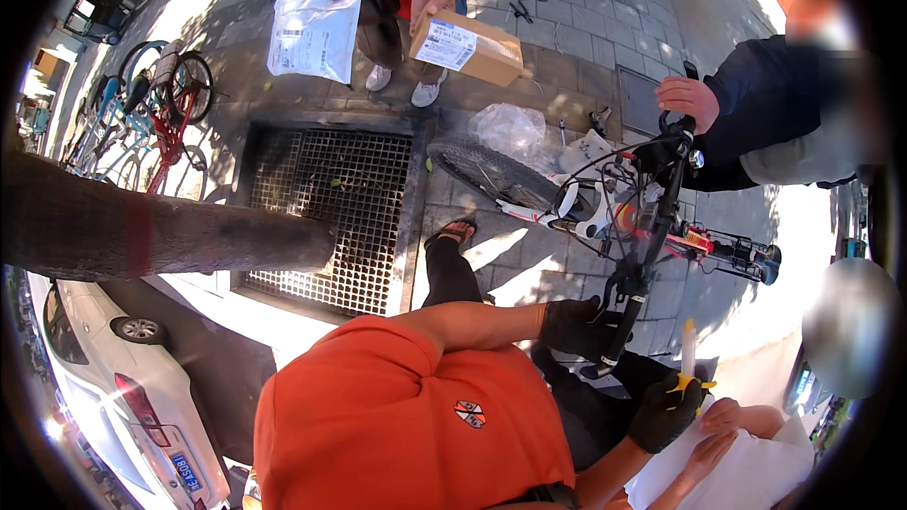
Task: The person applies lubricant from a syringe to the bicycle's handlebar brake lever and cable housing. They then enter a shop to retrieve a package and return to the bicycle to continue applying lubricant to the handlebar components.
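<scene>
Left hand (574,327) curled on handlebar (661,250), right hand (661,418) gripping yellow-ended tube (689,351); co-worker's hand (688,102) at far end; metal grate (326,189) leftward.

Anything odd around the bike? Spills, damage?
Crumpled clear plastic lies beside the bicycle tyre, looking like stray packaging. Loose tools lie on the paving beyond the cardboard box, apparently not put away. No clear spill or damage shows.
</scene>
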A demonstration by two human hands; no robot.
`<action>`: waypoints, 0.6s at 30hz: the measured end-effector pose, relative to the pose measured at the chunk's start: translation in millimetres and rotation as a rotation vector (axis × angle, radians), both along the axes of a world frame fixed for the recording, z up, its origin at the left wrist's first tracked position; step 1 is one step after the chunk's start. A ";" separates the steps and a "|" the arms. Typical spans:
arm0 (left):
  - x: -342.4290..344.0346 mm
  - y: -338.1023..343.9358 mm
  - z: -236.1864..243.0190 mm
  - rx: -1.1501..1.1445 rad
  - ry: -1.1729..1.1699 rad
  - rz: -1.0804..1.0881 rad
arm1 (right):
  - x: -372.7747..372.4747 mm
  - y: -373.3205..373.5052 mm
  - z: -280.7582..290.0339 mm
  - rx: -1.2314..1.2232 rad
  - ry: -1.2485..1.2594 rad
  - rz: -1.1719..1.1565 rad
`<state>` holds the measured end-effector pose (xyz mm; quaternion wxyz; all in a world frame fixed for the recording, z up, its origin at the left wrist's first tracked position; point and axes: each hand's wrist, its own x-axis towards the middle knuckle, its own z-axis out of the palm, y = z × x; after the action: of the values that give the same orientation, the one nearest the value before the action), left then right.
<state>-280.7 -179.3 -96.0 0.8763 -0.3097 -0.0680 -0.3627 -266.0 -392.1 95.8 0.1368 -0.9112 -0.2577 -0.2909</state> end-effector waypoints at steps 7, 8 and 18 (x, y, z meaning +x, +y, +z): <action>32.3 -24.4 -31.9 0.538 -0.182 0.301 | 6.0 6.9 4.0 0.469 0.323 -0.035; 32.9 -28.4 -38.9 0.557 -0.243 0.345 | 2.8 12.2 9.5 0.849 0.449 -0.089; 19.5 -5.7 -16.7 0.430 -0.330 0.258 | -4.8 13.6 6.0 1.465 0.822 -0.211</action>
<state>-261.2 -185.0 -112.7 0.9377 -0.0428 -0.1702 -0.2998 -270.9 -378.5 101.8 0.7477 -0.6449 0.1527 -0.0414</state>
